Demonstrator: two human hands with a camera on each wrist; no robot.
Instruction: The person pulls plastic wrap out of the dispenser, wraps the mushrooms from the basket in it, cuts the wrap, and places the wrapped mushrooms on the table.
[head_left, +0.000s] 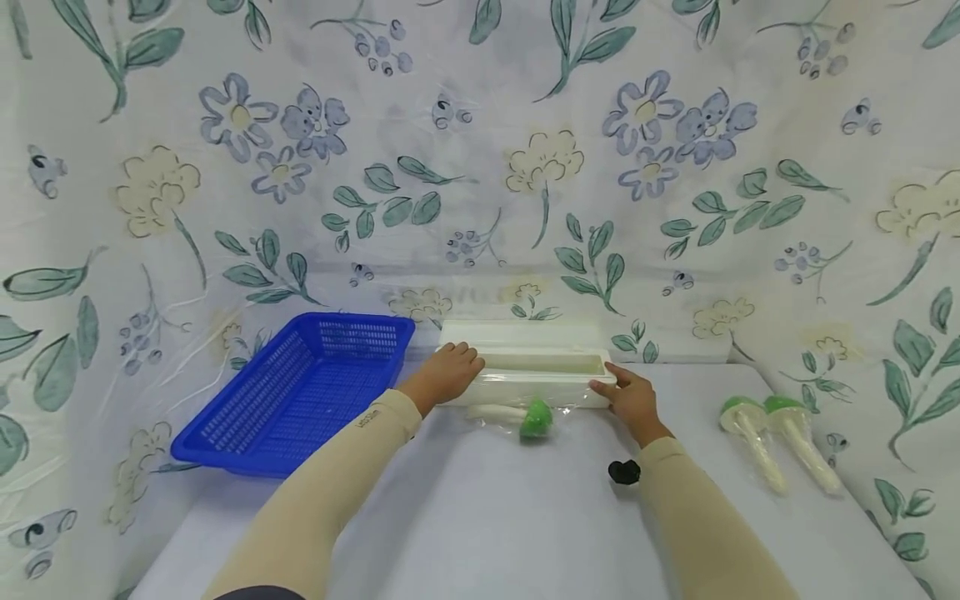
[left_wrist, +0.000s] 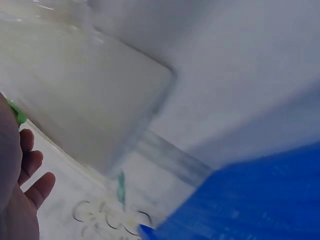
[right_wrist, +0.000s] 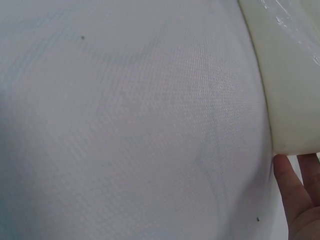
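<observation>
A long white box (head_left: 540, 390), like a cling film dispenser, stands at the back of the table with its lid (head_left: 525, 335) raised behind it. My left hand (head_left: 447, 373) grips the left end, fingers bent over its top edge. At the opposite end, my right hand (head_left: 632, 398) holds the corner, thumb in front and fingers up the side; its fingertips also show at the corner in the right wrist view. Clear film drapes down the front. Before the box lies a mushroom-shaped thing (head_left: 536, 419) with a green cap and white stem, with film around it.
A blue plastic basket (head_left: 300, 408) stands on the left. Two more green-capped mushroom shapes (head_left: 765, 446), wrapped in clear film, lie at the right edge. A small black object (head_left: 624, 472) is beside my right forearm. Floral cloth (head_left: 480, 208) hangs behind the table.
</observation>
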